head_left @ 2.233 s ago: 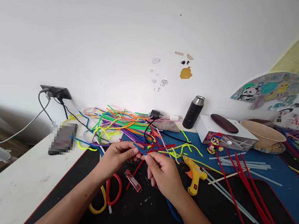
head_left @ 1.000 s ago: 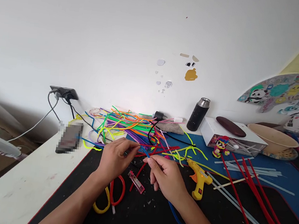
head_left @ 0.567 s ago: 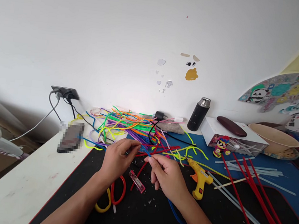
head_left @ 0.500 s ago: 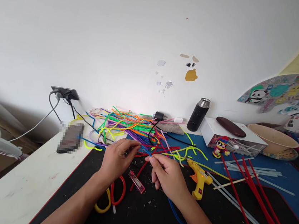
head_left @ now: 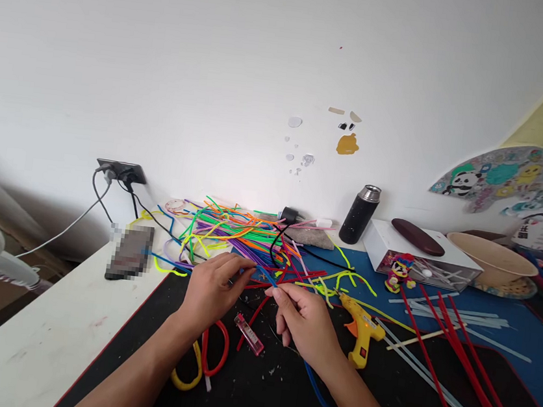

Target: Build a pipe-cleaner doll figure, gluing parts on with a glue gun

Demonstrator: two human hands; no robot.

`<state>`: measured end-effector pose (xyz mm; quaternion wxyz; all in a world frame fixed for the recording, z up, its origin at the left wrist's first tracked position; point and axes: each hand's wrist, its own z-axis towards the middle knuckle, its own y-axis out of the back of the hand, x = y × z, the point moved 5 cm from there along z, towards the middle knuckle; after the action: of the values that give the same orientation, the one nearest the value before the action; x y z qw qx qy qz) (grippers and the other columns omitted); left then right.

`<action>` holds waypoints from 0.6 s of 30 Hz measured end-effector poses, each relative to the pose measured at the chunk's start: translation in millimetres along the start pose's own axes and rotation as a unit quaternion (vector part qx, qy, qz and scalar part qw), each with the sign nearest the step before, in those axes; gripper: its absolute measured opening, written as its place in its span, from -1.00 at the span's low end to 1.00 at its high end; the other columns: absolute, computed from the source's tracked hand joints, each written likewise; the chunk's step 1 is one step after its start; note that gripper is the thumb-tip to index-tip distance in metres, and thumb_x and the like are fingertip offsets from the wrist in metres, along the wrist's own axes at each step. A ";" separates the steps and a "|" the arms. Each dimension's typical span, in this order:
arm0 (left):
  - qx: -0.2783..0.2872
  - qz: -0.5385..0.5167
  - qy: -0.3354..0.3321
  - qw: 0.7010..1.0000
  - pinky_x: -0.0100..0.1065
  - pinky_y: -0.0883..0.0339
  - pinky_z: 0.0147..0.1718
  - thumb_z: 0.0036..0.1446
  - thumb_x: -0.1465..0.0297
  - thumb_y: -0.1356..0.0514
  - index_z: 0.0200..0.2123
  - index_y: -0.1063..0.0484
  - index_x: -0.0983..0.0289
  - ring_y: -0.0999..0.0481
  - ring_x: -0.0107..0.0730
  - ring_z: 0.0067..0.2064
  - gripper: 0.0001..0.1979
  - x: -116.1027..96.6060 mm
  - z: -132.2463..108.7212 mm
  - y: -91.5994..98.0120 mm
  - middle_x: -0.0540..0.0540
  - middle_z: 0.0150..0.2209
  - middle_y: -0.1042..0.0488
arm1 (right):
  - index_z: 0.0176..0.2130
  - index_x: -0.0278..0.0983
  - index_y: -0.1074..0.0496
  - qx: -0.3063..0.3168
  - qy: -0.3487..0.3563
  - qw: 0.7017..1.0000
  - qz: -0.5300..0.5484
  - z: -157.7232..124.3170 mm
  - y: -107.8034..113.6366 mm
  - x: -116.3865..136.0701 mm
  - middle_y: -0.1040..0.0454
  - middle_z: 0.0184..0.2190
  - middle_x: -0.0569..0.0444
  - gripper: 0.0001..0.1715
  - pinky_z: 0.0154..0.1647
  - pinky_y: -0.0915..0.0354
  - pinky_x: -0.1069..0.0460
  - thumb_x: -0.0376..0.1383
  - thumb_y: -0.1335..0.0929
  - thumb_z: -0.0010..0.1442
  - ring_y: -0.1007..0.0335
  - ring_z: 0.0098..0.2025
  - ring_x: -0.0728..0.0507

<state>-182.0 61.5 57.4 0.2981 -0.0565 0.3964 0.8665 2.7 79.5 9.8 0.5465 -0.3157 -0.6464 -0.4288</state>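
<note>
Clock centre: the space between the two hands, 12 being toward the wall.
Blue stem: a short fuzzy length point(head_left: 267, 278) at the centre, slanting from 10 to 4 o'clock above the black mat point(head_left: 273, 403).
Left hand: at 9 o'clock point(head_left: 213, 288), thumb and forefinger pinched together on the stem's upper end.
Right hand: at 4 o'clock point(head_left: 305, 315), thumb and forefinger clamped on the stem's lower end, other fingers curled under.
Blue strand: comes from below the right wrist at 5 o'clock point(head_left: 316, 388); whether it joins the held stem cannot be told.
Pink case: small, lying tilted on the mat at 6 o'clock point(head_left: 249, 335).
Loops: a red one point(head_left: 225, 348) and a yellow one point(head_left: 186, 386) at 7 o'clock, near the left forearm.
Stem heap: many colours, tangled, at 11 o'clock point(head_left: 236, 231).
Glue gun: yellow, on its side near 4 o'clock point(head_left: 362, 335), a small orange light showing.
Flask: black with a silver top, upright at 2 o'clock point(head_left: 359, 217).
Figurine: colourful, at 3 o'clock point(head_left: 398, 273), before the white box point(head_left: 452, 253).
Power socket: on the wall at 10 o'clock point(head_left: 121, 170), plugs in it.
</note>
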 end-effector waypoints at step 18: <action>-0.035 -0.050 0.082 0.995 -0.42 -0.29 -0.42 0.27 0.42 -0.20 -0.38 -0.42 0.21 -0.47 -0.44 -0.45 -0.86 -5.0 -5.3 -3.7 -0.04 -0.47 -0.50 | -0.24 -0.25 -0.51 0.023 0.014 0.999 -0.026 -2.7 -9.9 5.2 -0.38 -0.66 0.23 -0.52 -0.66 -0.13 0.15 0.03 -0.25 0.43 -0.26 -0.73 0.03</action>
<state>-176.6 57.2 53.1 0.3050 -0.1577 0.3859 0.8563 -5.8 72.4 12.9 0.5514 -0.2801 -0.6561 -0.4324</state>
